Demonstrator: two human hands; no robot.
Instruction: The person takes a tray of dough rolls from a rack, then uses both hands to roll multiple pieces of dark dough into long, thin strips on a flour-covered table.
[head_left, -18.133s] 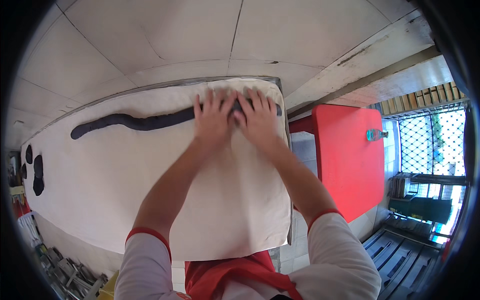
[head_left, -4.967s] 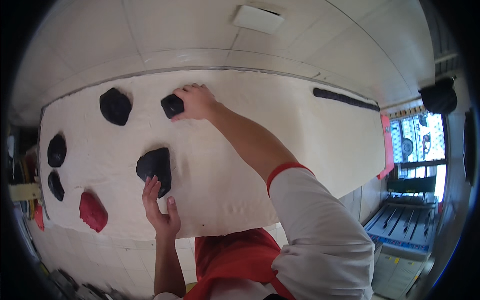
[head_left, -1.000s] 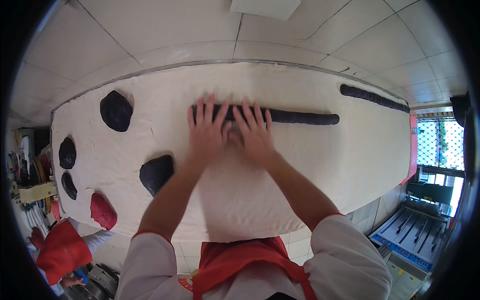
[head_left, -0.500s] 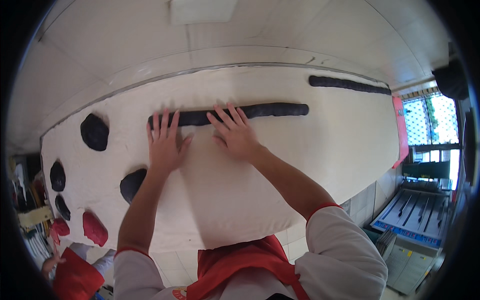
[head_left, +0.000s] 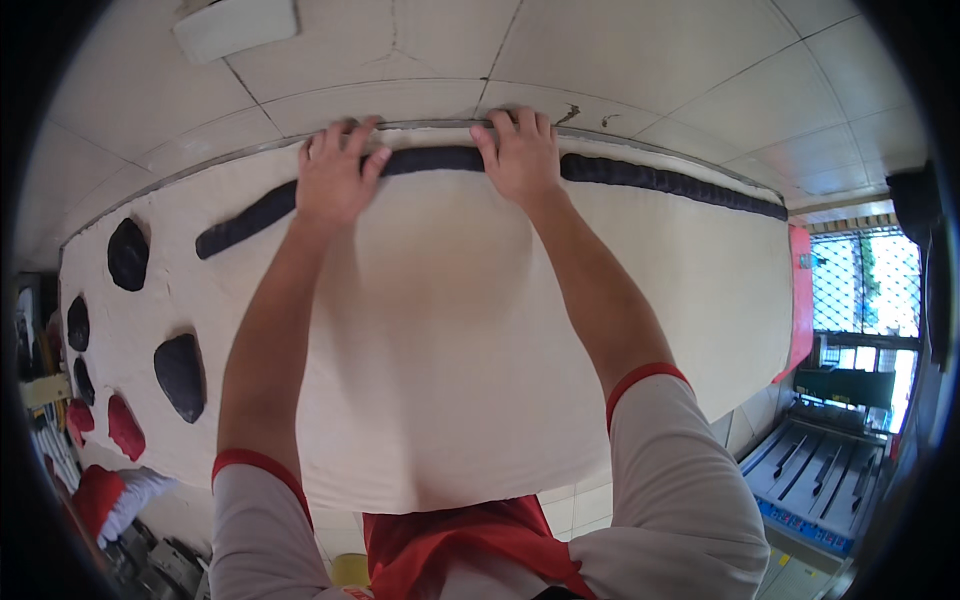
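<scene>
A long black dough rope lies along the far part of the pale cloth-covered table. Both my arms are stretched out to it. My left hand is over its left half, the fingers bent over its far side and the thumb beside them. My right hand curls over the rope's right end, which it hides. Past the left hand, the rope's free end slants toward me. A second, bumpier black dough rope continues to the right, nearly in line; my right hand hides whether they touch.
Several dark dough lumps, among them a near one and a far one, sit at left with red dough pieces. A tiled wall rises behind the table. A machine with a slotted top stands at right.
My hands have moved away from me to the table's far edge, and the rope has gone with them, now left of the second rope. The fingers, flat before, are bent. My view has shifted.
</scene>
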